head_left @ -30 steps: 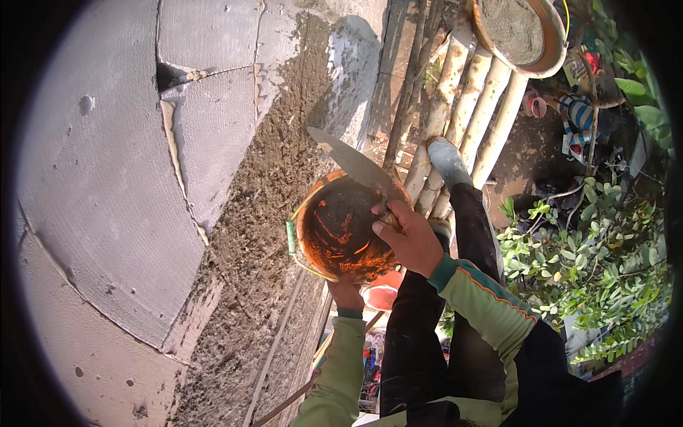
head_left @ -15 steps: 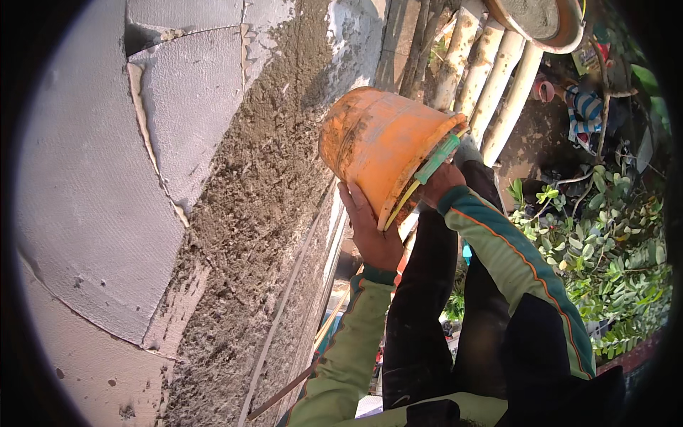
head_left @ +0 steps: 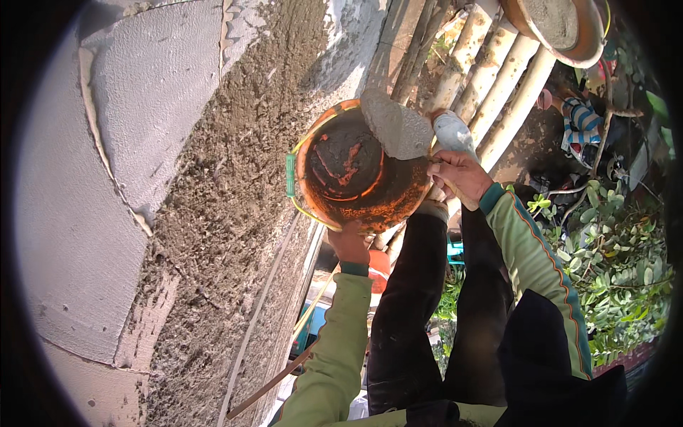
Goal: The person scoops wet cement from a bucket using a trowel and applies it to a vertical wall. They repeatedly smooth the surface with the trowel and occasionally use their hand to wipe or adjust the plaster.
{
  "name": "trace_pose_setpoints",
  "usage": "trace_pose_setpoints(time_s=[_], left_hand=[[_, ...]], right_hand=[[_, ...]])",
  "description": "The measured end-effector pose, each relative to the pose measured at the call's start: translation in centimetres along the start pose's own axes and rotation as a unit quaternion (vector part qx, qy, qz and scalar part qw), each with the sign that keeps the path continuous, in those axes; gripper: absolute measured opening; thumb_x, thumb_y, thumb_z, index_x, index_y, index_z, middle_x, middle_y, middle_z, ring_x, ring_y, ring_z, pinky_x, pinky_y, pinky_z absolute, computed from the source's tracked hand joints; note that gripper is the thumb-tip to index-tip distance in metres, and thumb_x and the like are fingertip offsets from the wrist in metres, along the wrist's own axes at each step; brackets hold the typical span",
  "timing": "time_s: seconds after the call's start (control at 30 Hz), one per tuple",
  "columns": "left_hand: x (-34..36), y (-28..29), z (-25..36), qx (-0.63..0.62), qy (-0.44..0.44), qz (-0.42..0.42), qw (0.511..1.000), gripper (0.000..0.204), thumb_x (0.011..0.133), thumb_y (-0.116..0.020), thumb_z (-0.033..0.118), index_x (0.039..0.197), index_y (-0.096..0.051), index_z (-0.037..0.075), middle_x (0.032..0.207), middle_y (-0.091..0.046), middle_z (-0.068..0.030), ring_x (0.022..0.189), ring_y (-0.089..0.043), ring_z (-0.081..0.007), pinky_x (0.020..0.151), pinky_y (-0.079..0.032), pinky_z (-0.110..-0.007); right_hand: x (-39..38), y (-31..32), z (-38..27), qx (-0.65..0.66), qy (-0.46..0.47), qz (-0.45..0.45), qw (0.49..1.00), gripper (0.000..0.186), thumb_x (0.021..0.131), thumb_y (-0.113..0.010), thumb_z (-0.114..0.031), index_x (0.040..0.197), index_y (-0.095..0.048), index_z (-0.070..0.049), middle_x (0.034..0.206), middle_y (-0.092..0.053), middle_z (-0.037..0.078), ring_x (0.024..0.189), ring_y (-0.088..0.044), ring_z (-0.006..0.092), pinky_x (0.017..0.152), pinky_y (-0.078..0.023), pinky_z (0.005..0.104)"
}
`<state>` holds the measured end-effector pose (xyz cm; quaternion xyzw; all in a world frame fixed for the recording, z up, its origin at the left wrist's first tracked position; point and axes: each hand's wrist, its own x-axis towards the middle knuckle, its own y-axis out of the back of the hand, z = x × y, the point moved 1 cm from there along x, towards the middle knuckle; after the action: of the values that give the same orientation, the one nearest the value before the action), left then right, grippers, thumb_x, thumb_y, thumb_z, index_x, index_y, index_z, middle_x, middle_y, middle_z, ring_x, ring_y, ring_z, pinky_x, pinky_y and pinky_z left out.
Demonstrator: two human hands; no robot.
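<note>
An orange bucket [head_left: 356,178], smeared inside with grey mortar, faces me with its mouth open. My left hand [head_left: 350,243] grips its lower rim from underneath. My right hand [head_left: 459,174] holds the handle of a trowel [head_left: 398,127] whose mortar-coated blade lies over the bucket's upper right rim. A green and yellow bucket handle [head_left: 290,176] hangs at the left side. My shoe [head_left: 455,132] rests on pale scaffold poles just beyond the bucket.
A wall [head_left: 213,185] with rough fresh mortar and smooth grey blocks [head_left: 153,92] fills the left. Pale scaffold poles [head_left: 498,78] run at the top right, with a round pan of mortar [head_left: 558,25] on them. Green plants [head_left: 612,263] lie far below right.
The bucket was tipped bottom-up against the wall half a second ago; now its mouth faces me again and the trowel blade rests over its rim.
</note>
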<state>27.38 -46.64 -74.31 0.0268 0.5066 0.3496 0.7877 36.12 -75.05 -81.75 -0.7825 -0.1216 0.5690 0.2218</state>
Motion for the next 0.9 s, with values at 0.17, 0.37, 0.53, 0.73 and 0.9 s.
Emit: trace_pose_setpoints(time_s=[0.17,0.37,0.53,0.73,0.9], left_hand=[[0.3,5.2,-2.1,-0.006,0.02,0.034,0.999,0.058,0.08,-0.06,0.001,0.137,-0.048,0.004,0.114,-0.063,-0.0113,0.089,-0.068,-0.022,0.07,-0.059,-0.034],[2.7,7.0,-5.6,-0.028,-0.021,0.061,0.998,0.047,0.082,-0.057,0.006,0.129,-0.051,0.003,0.104,-0.065,-0.0093,0.078,-0.068,-0.019,0.056,-0.054,-0.027],[5.2,5.2,-6.8,0.002,-0.004,0.029,1.0,0.047,0.086,-0.057,0.011,0.132,-0.048,0.004,0.113,-0.063,-0.013,0.089,-0.07,-0.0232,0.071,-0.059,-0.033],[7.7,-0.2,-4.7,0.01,-0.08,-0.089,0.993,0.053,0.09,-0.059,0.015,0.138,-0.044,-0.001,0.118,-0.061,-0.0115,0.101,-0.065,-0.0194,0.079,-0.057,-0.032],[11.3,-5.3,-2.4,0.098,0.002,-0.135,0.986,0.07,0.081,-0.053,-0.008,0.149,-0.038,0.001,0.132,-0.057,-0.012,0.117,-0.057,-0.0211,0.102,-0.047,-0.036]], right_hand=[[5.2,4.3,0.2,0.118,0.178,0.117,0.97,0.018,0.098,-0.057,-0.019,0.108,-0.063,-0.005,0.082,-0.063,0.003,0.062,-0.058,0.0115,0.057,-0.049,0.0267],[24.5,-3.2,-9.6,0.055,0.173,0.452,0.873,0.017,0.091,-0.064,-0.014,0.103,-0.065,-0.002,0.086,-0.063,0.007,0.07,-0.061,0.0195,0.061,-0.052,0.0364],[28.9,-9.2,-16.9,0.01,0.446,0.233,0.864,0.026,0.092,-0.055,-0.022,0.099,-0.066,0.0,0.073,-0.059,0.007,0.069,-0.053,0.0172,0.064,-0.044,0.0369],[13.3,-0.2,-11.0,-0.063,0.285,0.126,0.948,0.028,0.099,-0.064,-0.025,0.114,-0.062,-0.001,0.085,-0.064,0.006,0.072,-0.061,0.0131,0.066,-0.051,0.0273],[10.5,1.6,-6.6,-0.62,0.145,0.05,0.77,0.026,0.095,-0.063,-0.021,0.113,-0.061,-0.002,0.095,-0.065,0.015,0.082,-0.068,0.0263,0.072,-0.055,0.0393]])
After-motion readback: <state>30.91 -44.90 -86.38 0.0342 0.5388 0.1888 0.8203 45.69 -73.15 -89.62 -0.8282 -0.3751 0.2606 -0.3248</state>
